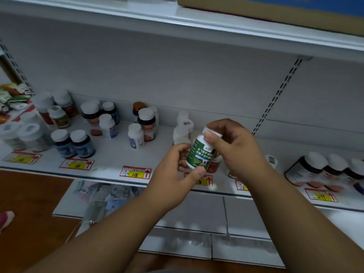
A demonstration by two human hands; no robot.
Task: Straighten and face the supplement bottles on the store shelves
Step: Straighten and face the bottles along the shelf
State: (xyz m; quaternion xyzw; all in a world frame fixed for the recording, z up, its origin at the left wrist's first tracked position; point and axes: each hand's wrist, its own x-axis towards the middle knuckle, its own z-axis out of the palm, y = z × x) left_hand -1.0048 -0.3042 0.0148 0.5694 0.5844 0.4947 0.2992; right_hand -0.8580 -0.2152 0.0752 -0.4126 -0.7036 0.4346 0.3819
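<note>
A white bottle with a green label [199,152] hangs tilted in front of the white shelf [110,170]. My left hand [177,172] pinches its lower end, thumb under the base. My right hand [234,146] grips its white cap from above. Behind the bottle stand two white bottles [182,125], partly hidden. Dark bottles with white caps [146,123] stand in loose groups to the left. Two blue-label bottles [73,143] sit near the shelf's front edge. More dark bottles [323,172] line the right end.
Red and yellow price tags [135,172] run along the shelf edge. An upper shelf [197,22] carries a cardboard box [275,10]. Below lies a lower shelf with packets [102,194] and white boxes [204,213]. Wooden floor [29,203] shows at left.
</note>
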